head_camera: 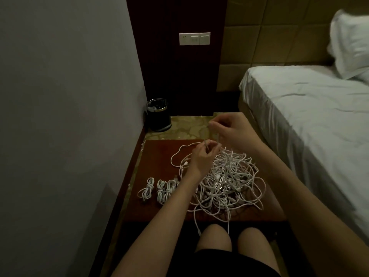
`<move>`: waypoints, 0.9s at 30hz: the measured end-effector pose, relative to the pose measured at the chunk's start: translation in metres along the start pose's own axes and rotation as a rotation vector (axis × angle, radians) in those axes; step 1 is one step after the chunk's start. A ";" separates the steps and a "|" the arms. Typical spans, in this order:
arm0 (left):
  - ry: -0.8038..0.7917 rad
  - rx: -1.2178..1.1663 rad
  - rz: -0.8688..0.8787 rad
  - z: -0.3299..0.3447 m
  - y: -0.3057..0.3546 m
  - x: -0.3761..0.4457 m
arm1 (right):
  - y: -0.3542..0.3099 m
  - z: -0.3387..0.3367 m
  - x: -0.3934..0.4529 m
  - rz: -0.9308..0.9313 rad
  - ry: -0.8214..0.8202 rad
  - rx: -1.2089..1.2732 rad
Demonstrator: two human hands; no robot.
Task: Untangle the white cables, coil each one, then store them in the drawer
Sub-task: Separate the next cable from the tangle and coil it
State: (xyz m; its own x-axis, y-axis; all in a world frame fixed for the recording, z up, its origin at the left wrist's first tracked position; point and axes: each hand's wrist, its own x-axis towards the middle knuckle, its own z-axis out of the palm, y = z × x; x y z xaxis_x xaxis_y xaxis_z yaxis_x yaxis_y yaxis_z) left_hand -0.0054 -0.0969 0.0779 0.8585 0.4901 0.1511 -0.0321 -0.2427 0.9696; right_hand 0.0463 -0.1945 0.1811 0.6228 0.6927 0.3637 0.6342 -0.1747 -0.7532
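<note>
A bed (311,120) lies to the right of both hands. Beneath them, the table (159,156) carries a tangled cable heap (225,182), and three coiled cables (157,189) sit left of the left wrist. The right hand (229,129) and left hand (201,156) each pinch a white cable strand (179,150) above the heap.

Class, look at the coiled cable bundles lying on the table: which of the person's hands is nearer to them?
Left. The left hand pinches a cable just beyond the coiled bundles, its forearm passing beside them. The right hand is raised farther back, past the tangled pile.
</note>
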 end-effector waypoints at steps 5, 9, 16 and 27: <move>-0.093 0.053 0.015 0.001 0.007 0.012 | -0.026 -0.027 0.005 -0.078 0.151 0.171; -0.209 0.114 0.066 0.005 0.019 0.012 | -0.039 -0.044 0.011 -0.121 0.201 0.279; -0.289 0.155 -0.077 0.026 0.021 0.000 | -0.077 -0.055 0.020 -0.230 0.171 0.456; 0.011 0.137 -0.017 0.010 0.036 0.034 | -0.036 -0.051 0.004 -0.045 0.306 0.265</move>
State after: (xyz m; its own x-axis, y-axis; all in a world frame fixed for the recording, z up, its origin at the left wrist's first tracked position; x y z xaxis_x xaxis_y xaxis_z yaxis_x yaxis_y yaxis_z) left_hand 0.0280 -0.0968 0.1159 0.8526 0.5041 0.1378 0.0532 -0.3460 0.9367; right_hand 0.0493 -0.2207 0.2372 0.7299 0.4485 0.5159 0.5487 0.0656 -0.8334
